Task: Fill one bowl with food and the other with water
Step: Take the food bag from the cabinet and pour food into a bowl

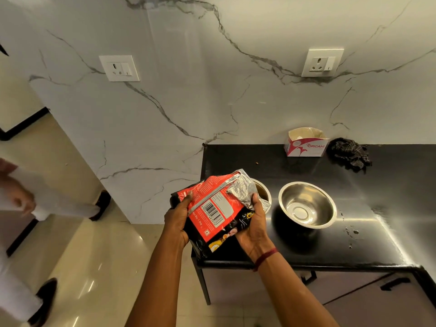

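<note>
Both hands close their grip on a red-and-black food pouch [212, 208] held over the front left corner of the black desk [377, 204]. The left hand [177, 220] clasps the pouch's lower left side, thumb across the printed face near the barcode; the right hand [254, 223] pinches the crumpled silver foil at the open top, which points toward the 2 steel bowls. The near bowl [263, 192] sits mostly hidden behind the foil, its contents unclear. The second bowl [306, 204], just beside it on the right, stands empty and dry. The pouch looks soft, crinkly and part-full, so it will likely sag and shift as it tips; a hold low on the body plus 1 hand steering the mouth seems the safest way to pour. Water droplets [351, 232] mark the desk nearer the right edge. A paper carton [305, 142] and a dark cloth [349, 153] rest against the marble wall.
</note>
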